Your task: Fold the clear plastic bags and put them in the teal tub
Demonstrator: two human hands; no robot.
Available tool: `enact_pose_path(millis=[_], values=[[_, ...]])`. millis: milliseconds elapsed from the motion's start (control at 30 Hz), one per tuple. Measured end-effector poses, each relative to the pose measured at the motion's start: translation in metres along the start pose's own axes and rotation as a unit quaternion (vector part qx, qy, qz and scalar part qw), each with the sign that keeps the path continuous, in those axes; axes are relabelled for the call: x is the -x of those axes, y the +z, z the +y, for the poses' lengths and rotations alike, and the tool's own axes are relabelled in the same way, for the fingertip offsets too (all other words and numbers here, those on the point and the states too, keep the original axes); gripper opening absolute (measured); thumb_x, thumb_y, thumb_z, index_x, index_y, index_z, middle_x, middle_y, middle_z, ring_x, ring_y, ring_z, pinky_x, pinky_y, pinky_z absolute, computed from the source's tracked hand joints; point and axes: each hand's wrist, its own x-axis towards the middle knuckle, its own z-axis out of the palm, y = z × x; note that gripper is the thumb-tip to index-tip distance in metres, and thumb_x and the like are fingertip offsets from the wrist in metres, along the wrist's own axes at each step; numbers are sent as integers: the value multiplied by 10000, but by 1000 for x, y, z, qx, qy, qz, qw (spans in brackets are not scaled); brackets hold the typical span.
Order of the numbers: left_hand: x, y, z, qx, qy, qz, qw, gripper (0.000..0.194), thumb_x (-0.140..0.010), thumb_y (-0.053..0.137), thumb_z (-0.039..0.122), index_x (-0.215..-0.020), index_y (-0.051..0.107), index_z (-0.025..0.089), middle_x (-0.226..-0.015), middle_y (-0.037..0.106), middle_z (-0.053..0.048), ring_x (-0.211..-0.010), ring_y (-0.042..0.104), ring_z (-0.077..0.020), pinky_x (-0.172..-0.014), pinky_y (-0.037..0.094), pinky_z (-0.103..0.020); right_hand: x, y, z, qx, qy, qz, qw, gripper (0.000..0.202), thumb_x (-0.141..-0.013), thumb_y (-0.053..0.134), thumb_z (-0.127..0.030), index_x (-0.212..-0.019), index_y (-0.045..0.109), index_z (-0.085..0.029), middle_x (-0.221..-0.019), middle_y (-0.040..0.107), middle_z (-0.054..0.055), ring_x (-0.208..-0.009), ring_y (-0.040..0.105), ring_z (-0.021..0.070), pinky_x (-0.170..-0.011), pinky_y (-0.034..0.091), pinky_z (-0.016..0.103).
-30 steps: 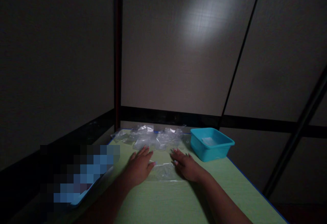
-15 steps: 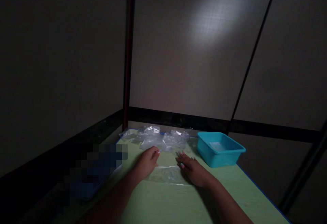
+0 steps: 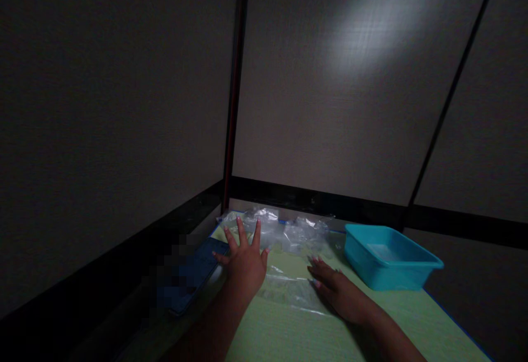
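Observation:
A clear plastic bag (image 3: 289, 294) lies flat on the green tabletop (image 3: 284, 334). My left hand (image 3: 245, 265) is spread wide above the table at the bag's left end, with nothing in it. Over the bag's right end rests my right hand (image 3: 340, 290), palm down, fingers stretched out and touching the plastic. Beyond both hands, crumpled clear plastic bags (image 3: 305, 235) are heaped along the far edge of the table.
A turquoise plastic basin (image 3: 391, 265) stands at the table's right edge, with something pale inside. To the left lies a dark blue flat object (image 3: 192, 279), partly pixelated. Panelled walls (image 3: 330, 103) rise behind and on the left.
My left hand has gone from curled fingers to a wide spread. My right hand stays on the bag's right end. The whole view has shifted, so things appear further right.

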Motion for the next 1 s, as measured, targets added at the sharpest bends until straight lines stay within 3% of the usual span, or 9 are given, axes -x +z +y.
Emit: enact_pose_path(millis=[133, 300, 467, 667, 1000], values=[[5, -6, 6, 4, 99, 31, 995, 643, -799, 464, 422, -1361, 161, 347, -1465, 42, -76, -1314, -48, -324, -942, 59, -654, -1, 1, 1, 1, -6, 7, 1000, 529, -847, 308, -479, -1301, 390, -221, -1423, 215, 57, -1308, 153, 241, -1048, 152, 450], [12, 10, 5, 29, 218, -38, 975, 473, -819, 417, 439, -1267, 404, 285, -1436, 207, -60, -1328, -14, -250, -1023, 17, -536, -1, 2, 2, -4, -19, 15, 1000, 511, -854, 314, -459, -1295, 399, -215, -1419, 233, 64, -1308, 161, 229, -1048, 159, 435], [12, 26, -5, 30, 218, -99, 970, 551, -742, 513, 493, -1247, 420, 294, -1449, 155, -79, -1319, -63, -291, -995, 0, -572, -1, 1, 2, -11, -24, 19, 999, 492, -857, 329, -446, -1286, 409, -220, -1414, 251, 69, -1306, 175, 224, -1045, 158, 441], [11, 24, -7, 33, 233, -177, 956, 540, -745, 473, 532, -1221, 456, 278, -1434, 208, -89, -1321, -49, -288, -993, 12, -574, 0, 0, 0, -17, -26, 21, 999, 484, -855, 340, -443, -1279, 420, -224, -1414, 252, 70, -1306, 174, 231, -1047, 153, 437], [6, 15, -5, 58, 230, -210, 949, 592, -538, 648, 586, -1016, 553, 249, -1388, 316, -88, -1312, 98, -305, -1008, 133, -496, 0, 2, 3, -7, -35, 35, 999, 488, -848, 365, -446, -1282, 411, -227, -1413, 257, 76, -1304, 184, 228, -1044, 165, 437]])
